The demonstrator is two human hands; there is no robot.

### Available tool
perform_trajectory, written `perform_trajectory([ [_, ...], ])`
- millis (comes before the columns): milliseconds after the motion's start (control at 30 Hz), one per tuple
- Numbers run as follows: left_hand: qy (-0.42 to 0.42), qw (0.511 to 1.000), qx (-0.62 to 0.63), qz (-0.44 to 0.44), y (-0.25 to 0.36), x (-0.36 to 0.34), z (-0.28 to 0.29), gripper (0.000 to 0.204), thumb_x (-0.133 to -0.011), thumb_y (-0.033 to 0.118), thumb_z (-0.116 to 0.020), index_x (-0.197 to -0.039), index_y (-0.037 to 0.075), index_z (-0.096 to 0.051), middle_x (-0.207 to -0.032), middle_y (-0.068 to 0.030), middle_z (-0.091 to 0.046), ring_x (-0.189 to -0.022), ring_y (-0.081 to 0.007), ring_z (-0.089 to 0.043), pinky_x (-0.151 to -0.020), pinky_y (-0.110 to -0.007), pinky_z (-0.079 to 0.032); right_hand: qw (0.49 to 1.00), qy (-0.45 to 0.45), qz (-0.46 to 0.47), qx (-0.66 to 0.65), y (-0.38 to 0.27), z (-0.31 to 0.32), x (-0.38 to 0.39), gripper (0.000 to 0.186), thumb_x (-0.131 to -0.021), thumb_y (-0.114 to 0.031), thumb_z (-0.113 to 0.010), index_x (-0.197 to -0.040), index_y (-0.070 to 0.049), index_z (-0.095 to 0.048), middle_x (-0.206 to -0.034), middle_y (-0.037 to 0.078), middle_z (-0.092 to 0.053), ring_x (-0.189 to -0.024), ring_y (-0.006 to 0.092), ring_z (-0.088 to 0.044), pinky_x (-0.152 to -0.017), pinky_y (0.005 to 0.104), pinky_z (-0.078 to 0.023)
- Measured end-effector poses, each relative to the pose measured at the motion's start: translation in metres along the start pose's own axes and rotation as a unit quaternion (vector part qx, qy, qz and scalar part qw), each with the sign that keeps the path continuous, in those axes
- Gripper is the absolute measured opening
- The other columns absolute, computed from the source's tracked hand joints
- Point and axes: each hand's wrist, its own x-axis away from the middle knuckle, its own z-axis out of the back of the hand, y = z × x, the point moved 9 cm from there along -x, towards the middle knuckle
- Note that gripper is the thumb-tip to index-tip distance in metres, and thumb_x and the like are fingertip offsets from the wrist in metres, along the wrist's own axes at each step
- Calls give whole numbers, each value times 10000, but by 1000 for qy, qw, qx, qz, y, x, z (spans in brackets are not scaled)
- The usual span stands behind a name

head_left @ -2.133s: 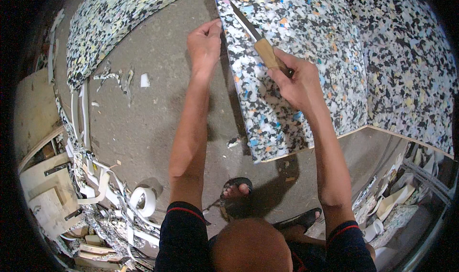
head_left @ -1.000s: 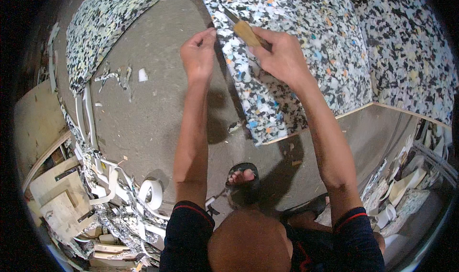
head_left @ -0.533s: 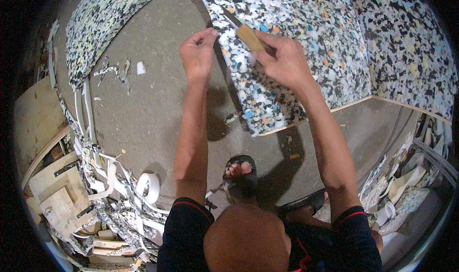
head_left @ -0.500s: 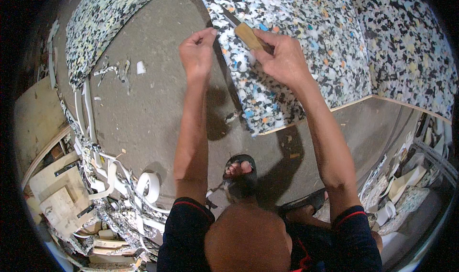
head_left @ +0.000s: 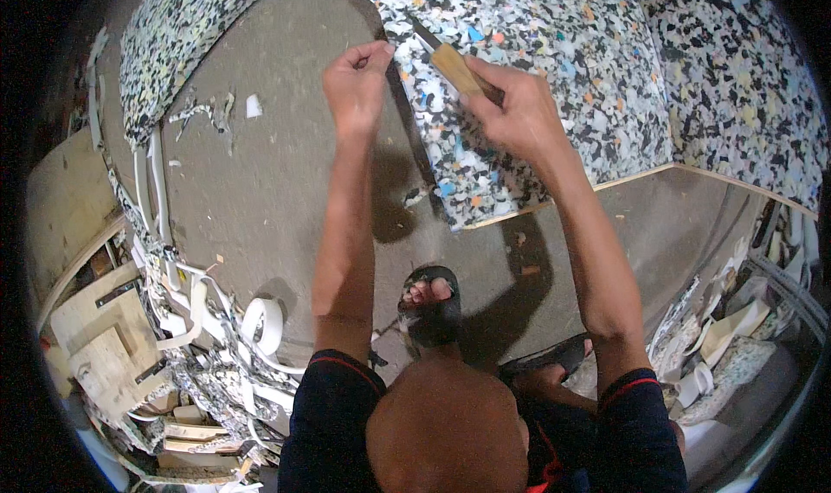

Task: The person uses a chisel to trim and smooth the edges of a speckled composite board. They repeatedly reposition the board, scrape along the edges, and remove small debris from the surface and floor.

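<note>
Right hand: the right hand [head_left: 519,112] is wrapped tight around the wooden handle of a knife [head_left: 452,62]. The blade points up and away, into the edge of the foam [head_left: 537,69].
Left hand: the left hand [head_left: 357,82] is closed in a fist just left of the cut. It looks like it pinches a thin strip at the foam's edge, but the strip is too small to see well.
What changed: two seconds ago both hands were lower down on the foam edge. Now they sit higher up, and the knife has gone further along the same edge.
What that means: the cut seems to be running up the left side of the foam, and the trimmed part is getting longer.
Foam: a big speckled sheet, lying flat on the floor [head_left: 277,190], with a thin board under it. Its near corner is just above the person's foot [head_left: 430,296].
Floor: grey and dusty, with small white bits.
Room: another speckled sheet [head_left: 173,43] lies far left. A heap of scraps [head_left: 199,354], white strips, a tape roll [head_left: 262,322] and wood pieces fill the lower left. More offcuts are at the right.
</note>
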Motion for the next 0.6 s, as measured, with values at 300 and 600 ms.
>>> perform_trajectory([
  [300, -15, 1000, -13, 0, 0, 14, 2, 217, -867, 160, -800, -977, -25, -775, -843, -38, -726, -739, -97, -616, -687, -258, -500, 999, -29, -18, 4, -2, 26, 62, 419, -845, -176, -741, -1238, -35, -708, -990, 277, -718, -880, 440, -697, -786, 463, -556],
  [600, -34, 999, -35, -8, 2, 30, 4, 200, -867, 163, -794, -944, -20, -769, -797, -14, -698, -706, -88, -585, -649, -262, -478, 997, -60, -40, 11, 10, 21, 71, 399, -849, -186, -735, -1237, -96, -724, -983, 262, -717, -878, 439, -692, -779, 487, -544],
])
